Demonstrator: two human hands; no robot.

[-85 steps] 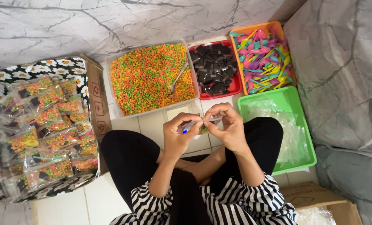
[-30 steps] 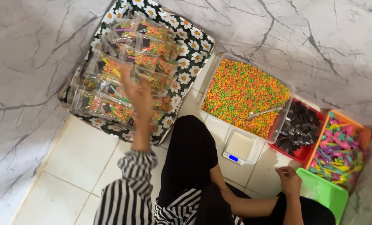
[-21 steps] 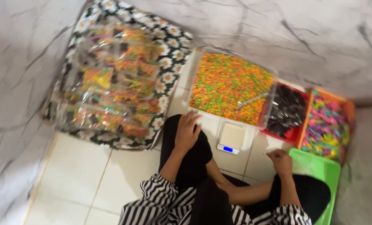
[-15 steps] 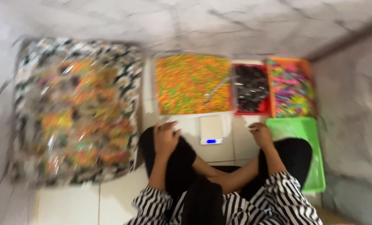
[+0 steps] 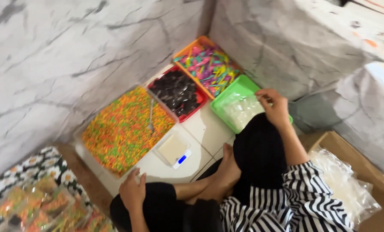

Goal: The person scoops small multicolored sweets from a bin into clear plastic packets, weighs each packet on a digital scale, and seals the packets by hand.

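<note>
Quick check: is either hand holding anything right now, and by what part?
Nothing clearly held. The right hand reaches over the green tray of clear bags, fingers curled at its edge; a grip cannot be told. The left hand rests empty on the knee.

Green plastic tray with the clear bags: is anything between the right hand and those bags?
Nothing visible. The right hand is at the rim of the green plastic tray, its fingers directly over the clear plastic bags inside. Whether they already touch a bag cannot be told. The person's black-clad knee lies beside the tray, not across it.
</note>
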